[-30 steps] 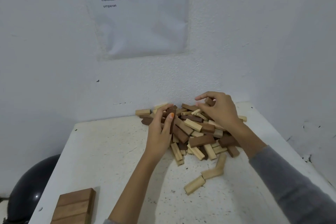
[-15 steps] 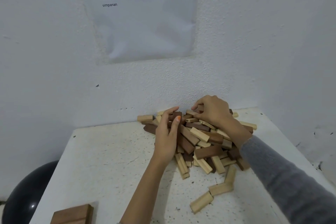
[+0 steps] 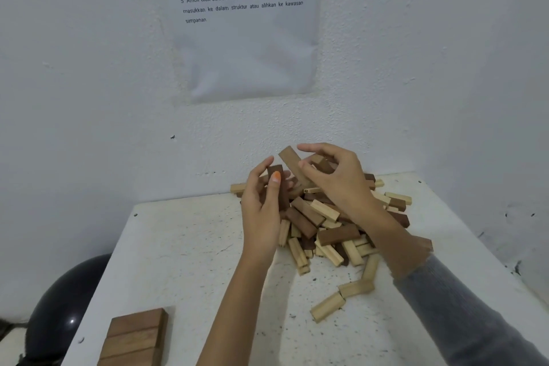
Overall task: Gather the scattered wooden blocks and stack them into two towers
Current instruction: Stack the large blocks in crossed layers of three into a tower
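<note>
Left hand (image 3: 261, 217) above the left edge of the pile (image 3: 326, 229), fingers and thumb curled round a dark block (image 3: 279, 187) held upright, orange thumbnail against its front face. Right hand (image 3: 335, 181) above the far side of the pile, just right of the left hand, pinching a brown block (image 3: 292, 165) between thumb and fingertips, with its free end tilted up and to the left. Something darker tucked under the same curled fingers; cannot tell whether gripped as well. Grey sleeve (image 3: 475, 321) on the right forearm only.

Pile of pale and dark wooden blocks heaped at the far right of the white table (image 3: 184, 261), close to the wall (image 3: 89, 98). 3 pale blocks (image 3: 356, 288) loose on the near side of the pile, laid end to end in a bent line. Low stack (image 3: 133, 339) of brown blocks at the near left corner of the table, well apart from the pile, with 3 blocks side by side on top.

Printed sheet (image 3: 246, 38) taped to the wall above the pile. Black ball (image 3: 65, 315) beside the table on the left.
</note>
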A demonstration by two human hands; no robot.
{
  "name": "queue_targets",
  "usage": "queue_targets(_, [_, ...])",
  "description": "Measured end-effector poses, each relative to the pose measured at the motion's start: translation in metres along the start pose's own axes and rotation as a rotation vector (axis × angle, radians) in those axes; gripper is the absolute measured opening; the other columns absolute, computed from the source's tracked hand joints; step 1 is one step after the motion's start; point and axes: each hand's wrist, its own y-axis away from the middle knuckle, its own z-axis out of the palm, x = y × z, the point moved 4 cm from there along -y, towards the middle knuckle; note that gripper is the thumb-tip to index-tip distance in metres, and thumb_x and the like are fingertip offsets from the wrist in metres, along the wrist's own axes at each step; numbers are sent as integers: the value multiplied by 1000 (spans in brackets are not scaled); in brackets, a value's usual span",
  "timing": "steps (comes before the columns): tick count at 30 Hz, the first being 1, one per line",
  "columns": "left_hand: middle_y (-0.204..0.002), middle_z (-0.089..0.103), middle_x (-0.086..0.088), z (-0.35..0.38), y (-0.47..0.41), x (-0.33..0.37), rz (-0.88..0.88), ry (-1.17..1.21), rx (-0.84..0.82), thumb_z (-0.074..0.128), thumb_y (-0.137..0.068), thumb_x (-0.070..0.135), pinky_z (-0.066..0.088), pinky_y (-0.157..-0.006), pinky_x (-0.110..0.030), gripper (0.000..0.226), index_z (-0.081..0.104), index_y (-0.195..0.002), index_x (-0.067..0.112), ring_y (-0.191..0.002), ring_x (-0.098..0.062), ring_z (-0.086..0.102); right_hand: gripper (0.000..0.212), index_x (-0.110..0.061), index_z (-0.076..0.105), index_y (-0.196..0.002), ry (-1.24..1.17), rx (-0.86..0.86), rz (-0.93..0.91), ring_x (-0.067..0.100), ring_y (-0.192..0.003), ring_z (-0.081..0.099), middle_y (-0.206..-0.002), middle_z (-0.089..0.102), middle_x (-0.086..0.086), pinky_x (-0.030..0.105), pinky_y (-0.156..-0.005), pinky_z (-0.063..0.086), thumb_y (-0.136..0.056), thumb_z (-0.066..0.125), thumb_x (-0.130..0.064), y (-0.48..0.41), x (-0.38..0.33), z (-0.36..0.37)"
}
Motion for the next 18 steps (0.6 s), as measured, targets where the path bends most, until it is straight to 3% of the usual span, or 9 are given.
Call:
queue_targets(1, [-101,70,-3,-2,5,7,7,13,9,49,-100,16,57,-80,-24,29,57,-128,22,-93,-10,69,27,-24,68,-114,-20,-18,-8,3,-82,67,-79,71,-9,26,-84,51,-88,68,-17,8,-7,3])
queue_targets(4, [-96,66,-6,-11,23,19,20,-7,25,50,-100,16,54,-73,-20,31,57,-129,23,-83,-6,66,32,-26,63,-121,-62,-92,-21,0,-62,64,-83,65,-2,15,-65,49,-91,64,-14,33,-22,12])
queue_targets(8, [-107,70,-4,-28,49,22,10,-68,3,52,-98,17,55,-89,-32,30,60,-126,25,-101,-16,67,40,-28,59,-128,-48,-134,-38,-2,-58,56,-83,58,-2,10,-64,44,-93,60,-10,66,-24,18])
queue_targets(10, [-107,71,-3,-36,64,18,-7,-92,1,52,-98,17,54,-90,-31,30,60,-127,23,-102,-16,67,36,-29,60,-126,-8,-152,-20,0,-61,56,-86,61,-3,13,-60,44,-93,60,-14,82,-19,23])
queue_targets(12, [-103,72,-4,-44,78,12,-37,-122,-4,52,-99,17,54,-87,-30,30,60,-127,23,-97,-17,69,30,-30,62,-121,33,-135,1,7,-76,61,-95,66,2,24,-68,50,-93,62,-20,96,-11,29])
queue_targets(14, [-101,72,-4,-52,92,6,-71,-140,-15,51,-99,17,54,-84,-26,29,60,-126,25,-94,-15,70,22,-29,64,-115,1,-108,59,12,-71,59,-83,65,-3,28,-68,50,-93,61,-23,112,-2,35])
queue_targets(16, [-99,72,0,-59,104,2,-92,-166,-17,51,-99,17,52,-78,-17,28,61,-123,26,-92,-8,69,17,-29,65,-110,-51,-104,126,6,-55,47,-59,52,-10,22,-58,40,-95,59,-24,125,7,42])
queue_targets(18, [-98,70,8,-66,115,-1,-97,-218,-17,51,-99,16,49,-73,-12,25,63,-117,28,-88,-1,65,17,-27,65,-110,-65,-118,169,1,-55,46,-53,47,-16,14,-57,37,-96,58,-23,139,15,49])
